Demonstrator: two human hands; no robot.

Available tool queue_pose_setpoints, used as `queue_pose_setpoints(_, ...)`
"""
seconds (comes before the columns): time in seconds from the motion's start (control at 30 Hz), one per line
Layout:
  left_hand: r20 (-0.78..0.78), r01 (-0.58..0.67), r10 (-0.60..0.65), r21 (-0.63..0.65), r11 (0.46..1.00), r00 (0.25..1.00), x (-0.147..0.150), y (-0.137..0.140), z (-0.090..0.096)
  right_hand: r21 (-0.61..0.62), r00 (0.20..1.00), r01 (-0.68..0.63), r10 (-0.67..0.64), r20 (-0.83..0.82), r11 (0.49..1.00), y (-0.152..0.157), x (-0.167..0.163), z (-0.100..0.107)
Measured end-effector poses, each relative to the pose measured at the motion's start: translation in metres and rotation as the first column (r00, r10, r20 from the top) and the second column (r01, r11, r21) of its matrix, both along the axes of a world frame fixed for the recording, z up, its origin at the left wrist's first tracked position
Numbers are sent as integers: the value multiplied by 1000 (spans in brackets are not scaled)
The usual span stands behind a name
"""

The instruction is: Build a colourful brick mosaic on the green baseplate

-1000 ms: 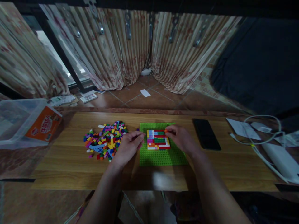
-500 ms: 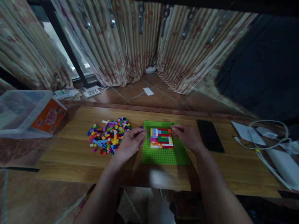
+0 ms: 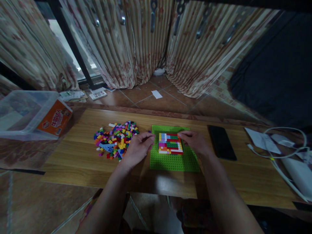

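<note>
A build of colourful toy bricks [image 3: 170, 144], in rows of red, white, green, yellow, pink and light blue, sits on a green studded baseplate [image 3: 170, 165]. My right hand [image 3: 193, 141] has thumb and forefinger pinched together at the build's far right corner; the fingers hide whatever is between them. Beside the baseplate's left edge, my left hand [image 3: 139, 149] is held with thumb and forefinger closed. Anything it may hold is too small to make out. Left of that hand lies a pile of loose bricks [image 3: 122, 133] in mixed colours.
A dark phone [image 3: 221, 142] lies right of the baseplate. White cables [image 3: 280, 162] and a white adapter box [image 3: 297, 177] are farther right. A clear plastic bin [image 3: 29, 113] with an orange label stands at the left. The wooden table [image 3: 73, 162] ends close before me.
My right fingertips have shifted slightly left, onto the far right corner of the brick build. My left hand keeps its pinch beside the baseplate. The whole view has shifted a little.
</note>
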State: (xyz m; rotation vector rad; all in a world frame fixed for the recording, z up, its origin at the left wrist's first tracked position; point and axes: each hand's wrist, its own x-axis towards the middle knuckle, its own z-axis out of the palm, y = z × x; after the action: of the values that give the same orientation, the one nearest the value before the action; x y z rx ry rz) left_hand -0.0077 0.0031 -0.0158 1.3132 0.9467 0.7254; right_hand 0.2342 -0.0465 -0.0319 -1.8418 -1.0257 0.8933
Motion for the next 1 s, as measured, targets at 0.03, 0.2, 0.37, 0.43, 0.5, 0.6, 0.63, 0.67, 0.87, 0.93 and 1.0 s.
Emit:
queue_pose_setpoints(0.03, -1, 0, 0, -4, 1000, 1000, 0, 0, 0, 3, 1000, 5, -5, -3, 1000, 0, 0, -1)
queue_pose_setpoints(0.2, -9, -2, 2, -17, 1000, 1000, 3, -2, 3, 31, 1000, 4, -4, -8, 1000, 2, 0, -5)
queue_pose_setpoints(0.37, -27, -11, 10, -8, 1000, 1000, 9, -3, 2, 50, 999, 33, -34, 10, 998, 2, -3, -5)
queue_pose_setpoints(0.43, -26, -25, 24, -21, 999, 999, 11, -4, 1, 44, 999, 43, -43, 6, 998, 1, -5, -6)
queue_pose_setpoints(0.5, -12, -41, 40, -52, 998, 999, 13, -4, 0, 43, 998, 61, -60, -22, 997, -1, -6, -6)
queue_pose_setpoints(0.6, 7, -66, 67, -90, 994, 998, 15, -5, 1, 65, 992, 113, -109, -62, 991, -4, -6, -5)
queue_pose_setpoints(0.63, 12, -76, 78, -97, 992, 997, 15, -5, 2, 80, 989, 137, -132, -64, 987, -5, -5, -3)
queue_pose_setpoints(0.67, 17, -84, 87, -104, 991, 996, 16, -5, 2, 100, 985, 168, -162, -62, 981, -6, -3, -1)
queue_pose_setpoints(0.87, 57, -64, 73, -144, 988, 996, 16, -7, 4, 317, 947, 308, -322, -7, 897, -7, 1, 23)
queue_pose_setpoints(0.93, 53, -38, 46, -136, 990, 998, 15, -6, 3, 358, 951, 295, -309, -19, 886, -7, -2, 29)
queue_pose_setpoints(1.0, 43, -11, 16, -129, 992, 999, 15, -6, 3, 372, 965, 255, -259, -38, 893, -8, -7, 32)
